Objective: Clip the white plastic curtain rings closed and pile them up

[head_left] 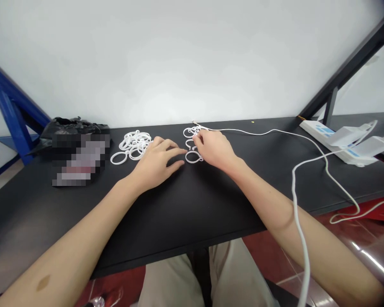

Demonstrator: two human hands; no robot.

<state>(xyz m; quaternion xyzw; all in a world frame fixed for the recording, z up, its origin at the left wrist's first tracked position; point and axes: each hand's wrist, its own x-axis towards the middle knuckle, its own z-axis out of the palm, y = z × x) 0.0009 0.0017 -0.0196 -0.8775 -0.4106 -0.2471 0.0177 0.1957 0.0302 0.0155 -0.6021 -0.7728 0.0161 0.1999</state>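
Note:
My left hand is open over the black table, palm down with its fingers spread. Its thumb and index fingertip point at a white ring lying flat with a small tab. Just left of that hand is a loose pile of similar white plastic rings. Several more rings, with one upper ring, form a short column beside my right hand. That hand is closed, thumb and fingers pinched at the upper part of the column on a white ring; its fingers partly hide the grip.
A crumpled black plastic bag sits at the left, a blurred-out patch in front. White cable runs along the back and loops across the right side. White adapters rest on a white box. The table's front edge is near my legs.

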